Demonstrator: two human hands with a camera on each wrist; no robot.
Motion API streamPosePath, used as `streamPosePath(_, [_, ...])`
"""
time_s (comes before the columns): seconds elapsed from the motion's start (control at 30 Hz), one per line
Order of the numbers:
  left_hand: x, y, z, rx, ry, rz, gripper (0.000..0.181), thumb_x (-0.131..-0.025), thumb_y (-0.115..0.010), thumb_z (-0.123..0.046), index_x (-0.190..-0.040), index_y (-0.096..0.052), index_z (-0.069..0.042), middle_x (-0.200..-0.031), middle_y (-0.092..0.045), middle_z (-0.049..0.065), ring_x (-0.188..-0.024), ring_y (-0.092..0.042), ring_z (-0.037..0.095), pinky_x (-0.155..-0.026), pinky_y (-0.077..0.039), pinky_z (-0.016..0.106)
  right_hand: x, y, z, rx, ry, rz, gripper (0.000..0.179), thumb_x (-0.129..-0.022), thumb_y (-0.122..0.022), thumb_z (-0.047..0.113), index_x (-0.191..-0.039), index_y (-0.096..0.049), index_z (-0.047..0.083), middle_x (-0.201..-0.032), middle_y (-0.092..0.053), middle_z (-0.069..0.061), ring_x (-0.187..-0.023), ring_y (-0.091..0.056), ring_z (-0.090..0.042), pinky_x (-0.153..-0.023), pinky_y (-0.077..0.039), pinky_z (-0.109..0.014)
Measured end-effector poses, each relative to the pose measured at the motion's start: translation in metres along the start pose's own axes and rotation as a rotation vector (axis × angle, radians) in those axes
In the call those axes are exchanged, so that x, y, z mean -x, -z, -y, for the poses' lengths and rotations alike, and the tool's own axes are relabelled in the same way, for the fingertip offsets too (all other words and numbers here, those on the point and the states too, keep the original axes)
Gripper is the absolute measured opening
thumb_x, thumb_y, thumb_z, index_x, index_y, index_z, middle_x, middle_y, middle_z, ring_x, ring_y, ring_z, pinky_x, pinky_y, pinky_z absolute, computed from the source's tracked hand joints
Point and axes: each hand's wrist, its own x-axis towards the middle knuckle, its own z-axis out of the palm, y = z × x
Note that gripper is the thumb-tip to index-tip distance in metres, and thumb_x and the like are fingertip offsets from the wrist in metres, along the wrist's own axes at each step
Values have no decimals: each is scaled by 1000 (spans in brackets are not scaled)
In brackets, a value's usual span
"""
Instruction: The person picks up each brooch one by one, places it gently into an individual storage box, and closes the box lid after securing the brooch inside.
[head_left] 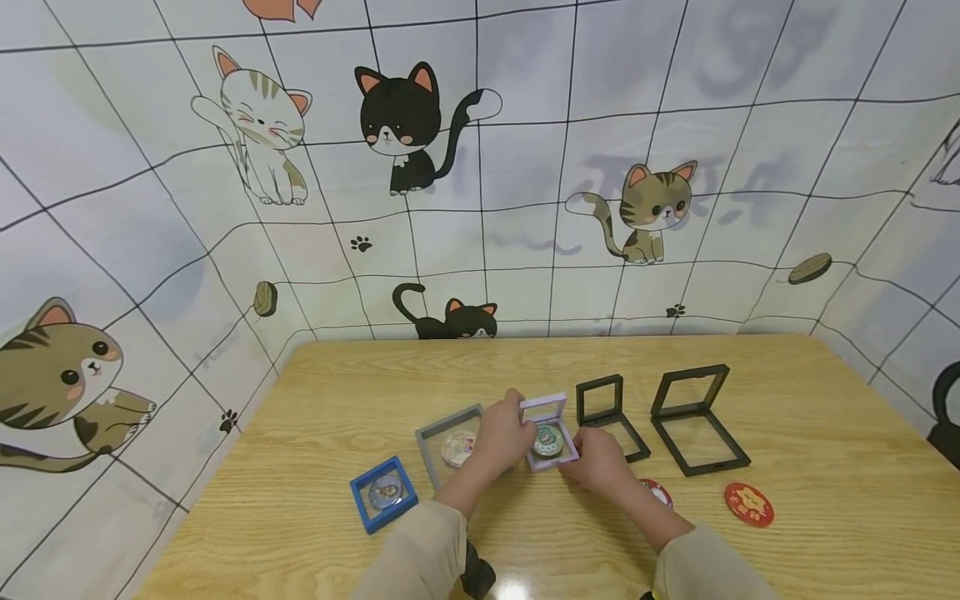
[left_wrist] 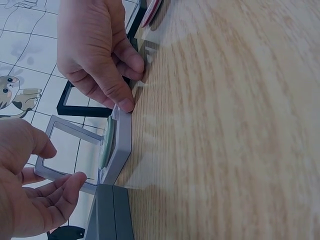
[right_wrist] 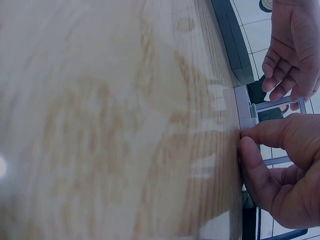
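Note:
A small lavender display case stands with its hinged lid raised, in the middle of the table. On its clear lower pane lies a round green patterned badge, seen edge-on in the left wrist view. My left hand holds the lid at its left side, thumb and fingers about the frame's edge. With thumb and forefinger, my right hand pinches the front right corner of the base against the tabletop. A grey case with a round pale badge lies beside the left hand, partly covered by it.
A blue case with a round badge lies front left. Two black cases stand open at right, a smaller one and a larger one. Two red badges lie nearby: one in full view, another partly behind the right forearm.

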Motion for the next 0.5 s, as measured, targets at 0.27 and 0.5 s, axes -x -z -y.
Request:
streamPosePath(0.27, [8,0,-1,108,11,38,26,-87,-58,-24,-96,-54,0,-58,-47,-1,-47,-38,6,-42,-32,20,1,0,-1,8,3,-5,20,-65,-73,6,-71,-55,-1,-58,-52,-2,-50,-49,-13,-46,-39,-26])
streamPosePath(0.5, [14,-2,0,153,34,95,26,-88,-57,-27,-90,-55,-1,-56,-48,-3,-44,-37,5,-40,-30,19,2,2,0,9,-11,5,22,-66,-74,7,-73,-54,-2,-61,-50,-3,-53,-46,-14,-47,-37,-25])
